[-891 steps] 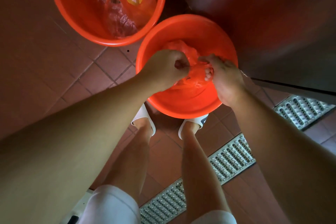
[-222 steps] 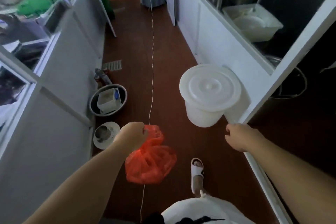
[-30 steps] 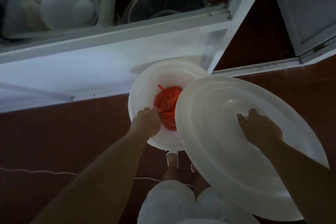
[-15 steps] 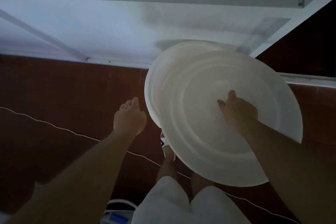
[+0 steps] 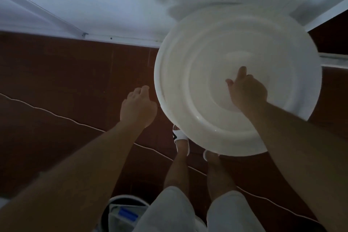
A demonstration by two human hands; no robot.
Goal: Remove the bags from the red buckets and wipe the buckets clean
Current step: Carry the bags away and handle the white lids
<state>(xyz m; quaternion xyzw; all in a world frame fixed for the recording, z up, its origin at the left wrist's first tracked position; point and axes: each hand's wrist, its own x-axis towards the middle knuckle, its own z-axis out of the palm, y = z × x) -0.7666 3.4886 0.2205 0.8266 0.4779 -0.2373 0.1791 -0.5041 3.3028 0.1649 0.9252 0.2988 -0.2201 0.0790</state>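
Observation:
A large round white lid point(image 5: 212, 73) fills the right half of the head view and covers the white bin beneath it, so the bin's inside is hidden. My right hand point(image 5: 246, 92) rests on the lid's centre, fingers curled around what looks like its knob. To the left of the lid's rim, my left hand point(image 5: 138, 106) hangs over the floor, holding nothing, fingers loosely bent. No red bucket and no red bag is in view.
A white wall panel point(image 5: 94, 1) runs across the top above the dark red tiled floor point(image 5: 66, 73). A thin white cord point(image 5: 62, 117) crosses the floor. A metal basin with a blue-labelled item point(image 5: 124, 213) sits at the bottom edge beside my legs.
The red bag seen in the open white bin a second ago is now covered; my right hand has brought the lid over the bin. My left hand has drawn back from the bin, empty.

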